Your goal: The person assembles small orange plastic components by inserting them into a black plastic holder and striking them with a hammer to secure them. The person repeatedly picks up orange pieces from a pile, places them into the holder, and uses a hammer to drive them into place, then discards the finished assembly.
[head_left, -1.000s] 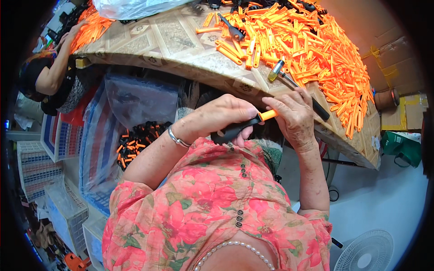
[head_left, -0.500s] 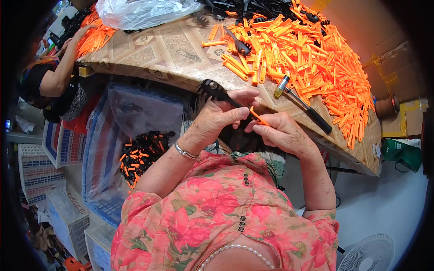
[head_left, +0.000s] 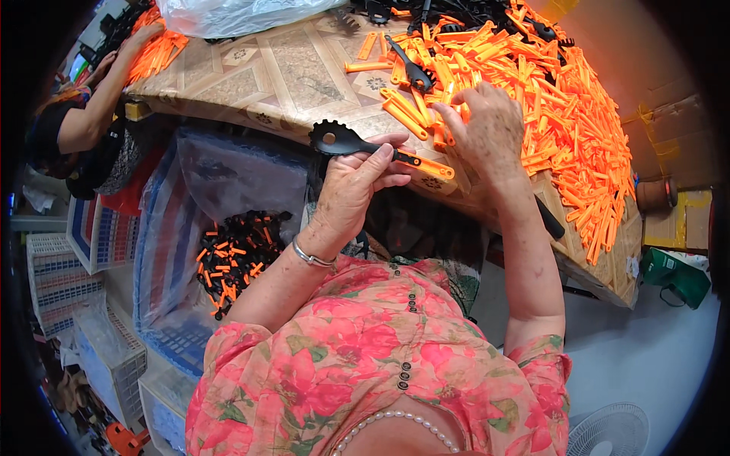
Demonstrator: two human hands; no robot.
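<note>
My left hand [head_left: 350,186] is closed around a black pasta server [head_left: 342,141] with a toothed head and a round hole. An orange handle piece [head_left: 433,167] is fitted on its shaft end and points right. Over the near-left edge of the pile of orange handle pieces [head_left: 563,129] is my right hand [head_left: 493,133], its thumb and fingers apart with nothing visible held. The fingertips reach in among the pieces. Below my right forearm shows the black grip of a hammer [head_left: 549,219]; its head is hidden by that hand and arm. Another black pasta server [head_left: 412,68] lies beside the pile.
Left of me, a plastic-lined basket [head_left: 163,304] holds several black utensils with orange ends [head_left: 236,254]. A clear plastic bag [head_left: 243,15] lies on the patterned table [head_left: 289,72]. Far left, another person's arm [head_left: 106,95] reaches to orange pieces. A fan [head_left: 612,433] stands lower right.
My right hand has left the orange handle piece and moved up to the pile, over the hammer. The left hand's pasta server has turned flatter, showing its head and handle.
</note>
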